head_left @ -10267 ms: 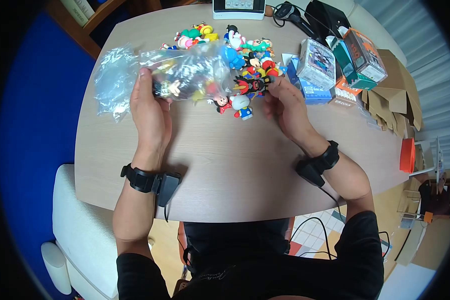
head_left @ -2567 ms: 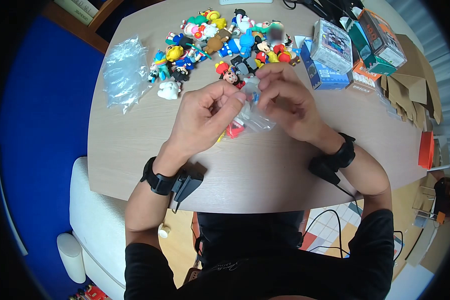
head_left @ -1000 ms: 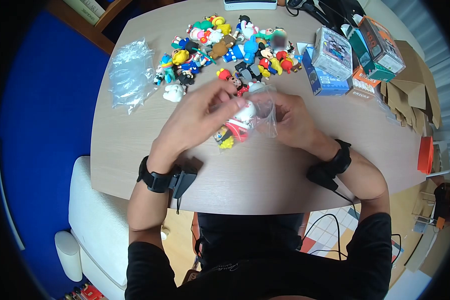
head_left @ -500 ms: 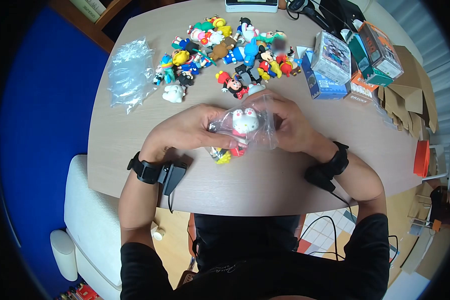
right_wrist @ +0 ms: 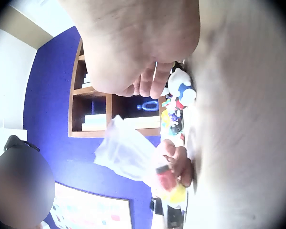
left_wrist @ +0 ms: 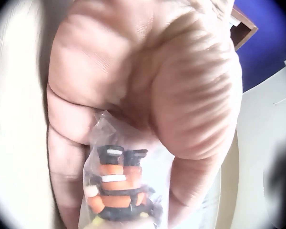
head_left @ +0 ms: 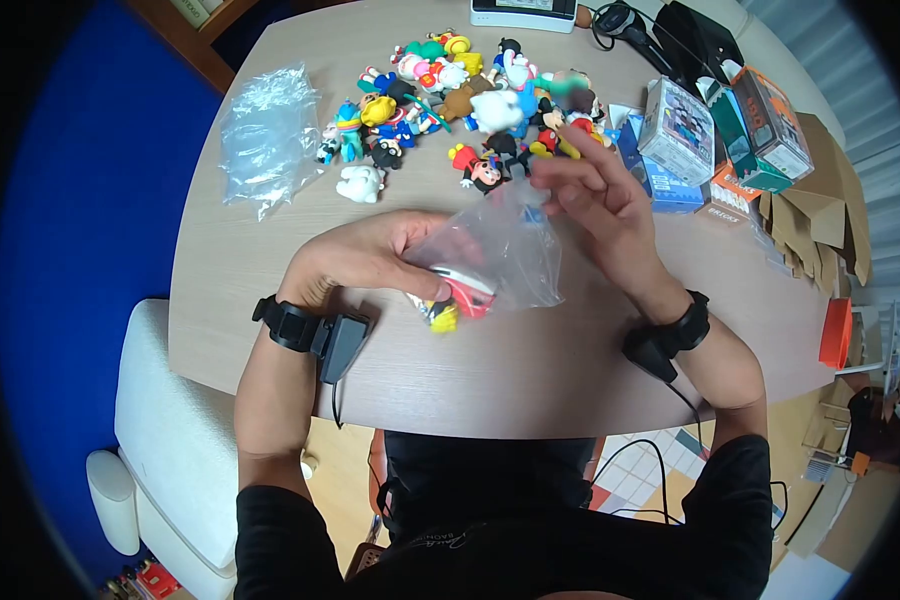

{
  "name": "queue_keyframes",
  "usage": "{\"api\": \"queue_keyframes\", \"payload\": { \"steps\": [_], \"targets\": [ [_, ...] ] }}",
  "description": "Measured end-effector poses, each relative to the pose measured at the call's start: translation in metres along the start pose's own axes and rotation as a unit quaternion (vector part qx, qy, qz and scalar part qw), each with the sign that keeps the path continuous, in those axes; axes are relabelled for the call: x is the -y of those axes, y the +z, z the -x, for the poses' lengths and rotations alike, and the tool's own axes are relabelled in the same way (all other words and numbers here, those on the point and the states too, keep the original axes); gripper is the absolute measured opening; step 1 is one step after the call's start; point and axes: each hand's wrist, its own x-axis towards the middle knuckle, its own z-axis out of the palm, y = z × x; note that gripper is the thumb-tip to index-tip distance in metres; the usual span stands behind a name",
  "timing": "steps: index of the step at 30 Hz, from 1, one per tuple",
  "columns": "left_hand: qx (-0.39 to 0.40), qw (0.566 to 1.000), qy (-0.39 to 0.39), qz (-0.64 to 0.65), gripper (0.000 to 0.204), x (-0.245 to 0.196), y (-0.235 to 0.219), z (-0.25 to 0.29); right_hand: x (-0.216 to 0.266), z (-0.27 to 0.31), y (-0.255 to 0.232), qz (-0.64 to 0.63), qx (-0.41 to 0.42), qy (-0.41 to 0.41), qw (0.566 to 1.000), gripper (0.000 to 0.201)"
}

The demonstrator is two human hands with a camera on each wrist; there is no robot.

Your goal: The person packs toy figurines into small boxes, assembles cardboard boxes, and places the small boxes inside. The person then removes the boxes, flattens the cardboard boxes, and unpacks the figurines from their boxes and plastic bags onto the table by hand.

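Observation:
My left hand (head_left: 370, 260) grips a clear plastic bag (head_left: 510, 255) with its thumb across the front. A red-and-white figure (head_left: 472, 296) and a yellow piece (head_left: 444, 319) show low in the bag. In the left wrist view, an orange-and-black toy figure (left_wrist: 117, 186) shows through the plastic below the palm. The bag's loose mouth spreads toward my right hand (head_left: 610, 215), which is raised beside it with relaxed fingers and nothing in them. A white figure (head_left: 495, 110) shows over the pile of toy figures (head_left: 457, 102) beyond both hands.
A flattened plastic bag (head_left: 268, 135) lies at the table's left. A white bear-like figure (head_left: 360, 183) lies at the near side of the pile. Small boxes (head_left: 678, 130) and torn cardboard (head_left: 810, 200) stand at the right, with a barcode scanner (head_left: 630, 30) behind.
The white figure that was in the bag half a second ago now shows over the pile. My right hand has left the bag and moved up and right; my left hand keeps its hold.

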Motion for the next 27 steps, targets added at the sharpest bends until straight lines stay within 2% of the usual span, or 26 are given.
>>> {"api": "queue_keyframes", "payload": {
  "steps": [2,4,8,11,13,17,19,20,22,25,27],
  "targets": [
    [-0.021,0.999,0.013,0.02,0.04,0.001,-0.001,0.001,-0.006,0.002,-0.008,-0.014,0.023,0.004,1.0,0.031],
    [-0.053,0.998,0.022,0.027,0.041,-0.001,-0.002,0.0,-0.01,0.002,-0.015,0.092,0.117,-0.116,0.982,0.029],
    [-0.105,0.994,0.022,0.01,0.04,-0.004,0.002,-0.005,-0.012,0.006,-0.013,0.117,0.114,-0.108,0.981,0.028],
    [-0.14,0.989,0.037,-0.013,0.037,0.001,0.003,-0.008,-0.013,0.005,-0.014,0.047,0.122,-0.132,0.983,0.03],
    [-0.157,0.986,0.045,-0.027,0.039,-0.003,0.004,-0.007,-0.016,0.005,-0.015,0.156,0.135,-0.144,0.968,0.04],
    [-0.185,0.978,0.091,-0.028,0.043,-0.003,0.006,-0.008,-0.011,0.005,-0.006,0.12,0.159,-0.098,0.975,0.038],
    [-0.186,0.976,0.115,-0.019,0.044,-0.002,0.01,-0.011,-0.014,0.007,-0.006,0.122,0.175,-0.037,0.976,0.036],
    [-0.188,0.972,0.138,-0.009,0.046,-0.002,0.013,-0.013,-0.015,0.008,-0.007,0.123,0.174,-0.037,0.976,0.036],
    [-0.193,0.971,0.142,-0.003,0.048,-0.003,0.021,-0.016,-0.017,0.01,-0.008,0.207,0.201,-0.085,0.954,0.036],
    [-0.208,0.967,0.147,-0.002,0.051,-0.004,0.026,-0.02,-0.016,0.011,-0.008,0.263,0.203,-0.092,0.939,0.037],
    [-0.217,0.965,0.149,-0.008,0.051,-0.004,0.026,-0.021,-0.016,0.012,-0.004,0.214,0.199,-0.064,0.954,0.04]
  ]
}}
